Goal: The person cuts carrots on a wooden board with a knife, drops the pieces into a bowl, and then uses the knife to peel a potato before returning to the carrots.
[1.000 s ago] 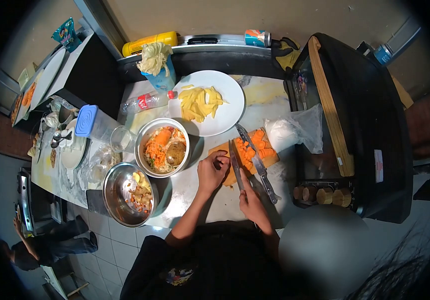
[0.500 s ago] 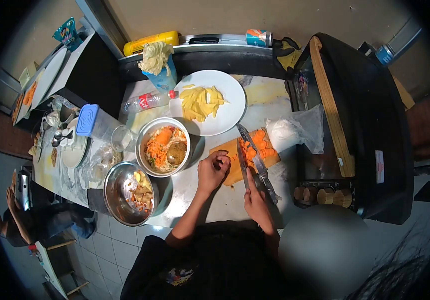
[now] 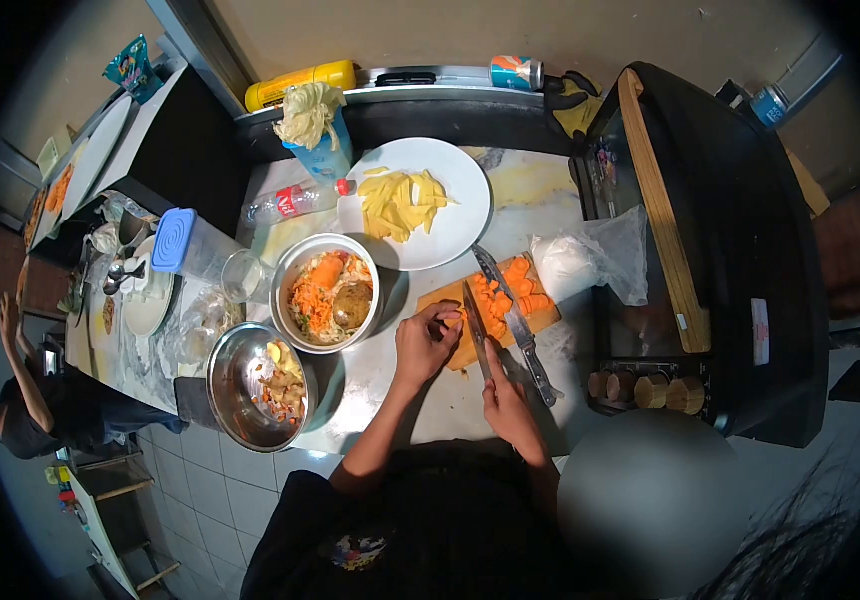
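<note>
Curled at the left side of the wooden cutting board (image 3: pixel 467 350), my left hand (image 3: pixel 424 346) pinches a small piece of carrot (image 3: pixel 458 324), mostly hidden by the fingers. My right hand (image 3: pixel 512 410) is closed round the handle of a knife (image 3: pixel 475 322), its blade upright on the board just right of my left fingertips. Chopped carrot (image 3: pixel 493 302) lies to the right of that blade. A second knife (image 3: pixel 520 328) rests across the board among the carrot pieces, its handle (image 3: pixel 542 380) reaching past the near edge.
A white plate (image 3: pixel 470 200) of yellow strips lies beyond the board. To the left stand a white pot (image 3: pixel 278 300) with shredded vegetables and a steel bowl (image 3: pixel 225 420) with peelings. A plastic bag (image 3: pixel 575 262) and a black oven (image 3: pixel 730 240) are at right. Another person (image 3: pixel 35 400) is far left.
The knife in my right hand has shifted left, closer to my left fingertips. My left hand has barely moved. At far left, the other person has changed position.
</note>
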A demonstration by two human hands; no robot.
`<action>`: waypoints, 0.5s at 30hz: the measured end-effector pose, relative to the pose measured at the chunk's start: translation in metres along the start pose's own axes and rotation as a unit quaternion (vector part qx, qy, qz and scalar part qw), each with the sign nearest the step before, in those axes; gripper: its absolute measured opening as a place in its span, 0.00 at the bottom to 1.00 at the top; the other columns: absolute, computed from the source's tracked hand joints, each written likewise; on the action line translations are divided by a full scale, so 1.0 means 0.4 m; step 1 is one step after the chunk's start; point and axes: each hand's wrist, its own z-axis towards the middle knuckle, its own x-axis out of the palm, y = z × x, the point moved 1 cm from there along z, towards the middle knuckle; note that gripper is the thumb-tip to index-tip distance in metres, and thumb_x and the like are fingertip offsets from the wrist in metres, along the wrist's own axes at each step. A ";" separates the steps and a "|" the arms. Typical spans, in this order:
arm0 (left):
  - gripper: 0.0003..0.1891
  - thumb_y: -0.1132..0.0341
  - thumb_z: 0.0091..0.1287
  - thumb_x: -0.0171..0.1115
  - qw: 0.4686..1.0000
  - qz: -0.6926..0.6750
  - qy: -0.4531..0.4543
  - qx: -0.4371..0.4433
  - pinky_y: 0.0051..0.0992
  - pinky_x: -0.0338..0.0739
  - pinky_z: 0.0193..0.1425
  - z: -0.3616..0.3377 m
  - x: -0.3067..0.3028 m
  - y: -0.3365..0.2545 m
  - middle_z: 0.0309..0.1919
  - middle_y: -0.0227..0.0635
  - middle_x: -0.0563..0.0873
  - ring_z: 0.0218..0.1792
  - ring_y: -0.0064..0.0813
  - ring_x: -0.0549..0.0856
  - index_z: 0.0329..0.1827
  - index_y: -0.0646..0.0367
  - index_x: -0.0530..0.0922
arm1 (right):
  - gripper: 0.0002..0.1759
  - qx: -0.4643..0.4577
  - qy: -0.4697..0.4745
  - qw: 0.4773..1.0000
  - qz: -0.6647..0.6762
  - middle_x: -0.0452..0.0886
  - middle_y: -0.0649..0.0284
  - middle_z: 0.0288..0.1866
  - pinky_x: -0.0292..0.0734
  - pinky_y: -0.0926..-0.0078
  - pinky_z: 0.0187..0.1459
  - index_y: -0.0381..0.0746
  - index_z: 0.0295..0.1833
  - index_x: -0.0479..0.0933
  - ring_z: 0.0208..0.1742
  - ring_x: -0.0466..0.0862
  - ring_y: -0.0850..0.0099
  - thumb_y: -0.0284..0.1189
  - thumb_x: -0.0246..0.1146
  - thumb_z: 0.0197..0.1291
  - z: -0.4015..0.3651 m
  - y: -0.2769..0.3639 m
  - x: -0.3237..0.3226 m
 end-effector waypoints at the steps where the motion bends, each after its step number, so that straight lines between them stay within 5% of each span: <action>1: 0.14 0.72 0.54 0.69 1.000 -0.001 0.004 -0.003 0.22 0.78 0.32 -0.001 0.000 0.001 0.34 0.32 0.89 0.25 0.21 0.85 0.45 0.61 0.83 | 0.40 -0.021 -0.020 1.000 0.003 0.74 0.44 0.59 0.74 0.60 0.42 0.53 0.77 0.49 0.40 0.76 0.40 0.19 0.49 0.61 0.002 -0.009 0.006; 5: 0.15 0.71 0.53 0.70 1.000 -0.005 0.013 0.001 0.22 0.78 0.33 -0.002 -0.002 -0.005 0.34 0.31 0.89 0.26 0.22 0.86 0.45 0.60 0.83 | 0.39 -0.045 -0.039 0.998 -0.003 0.80 0.47 0.41 0.74 0.66 0.31 0.52 0.77 0.50 0.27 0.79 0.49 0.17 0.48 0.60 0.006 -0.035 0.016; 7: 0.15 0.71 0.53 0.71 1.000 0.005 0.013 0.010 0.22 0.78 0.33 -0.002 -0.004 -0.013 0.34 0.31 0.89 0.26 0.22 0.86 0.45 0.60 0.83 | 0.40 -0.015 0.000 0.998 0.066 0.76 0.58 0.27 0.70 0.74 0.23 0.51 0.78 0.49 0.19 0.77 0.68 0.17 0.48 0.60 0.005 -0.033 0.011; 10: 0.15 0.71 0.53 0.71 1.000 0.018 0.010 0.016 0.22 0.78 0.34 -0.002 -0.002 -0.003 0.34 0.31 0.89 0.26 0.22 0.86 0.45 0.59 0.83 | 0.39 -0.027 -0.001 0.988 0.152 0.70 0.64 0.21 0.66 0.79 0.18 0.52 0.78 0.48 0.16 0.71 0.82 0.17 0.47 0.63 0.010 -0.044 0.028; 15: 0.15 0.70 0.53 0.72 0.999 0.025 0.000 0.022 0.22 0.78 0.34 -0.004 0.001 -0.001 0.34 0.32 0.89 0.26 0.23 0.85 0.45 0.59 0.83 | 0.37 0.058 0.081 0.956 0.277 0.68 0.67 0.19 0.64 0.81 0.13 0.53 0.78 0.47 0.13 0.68 0.83 0.18 0.45 0.66 0.007 -0.023 -0.006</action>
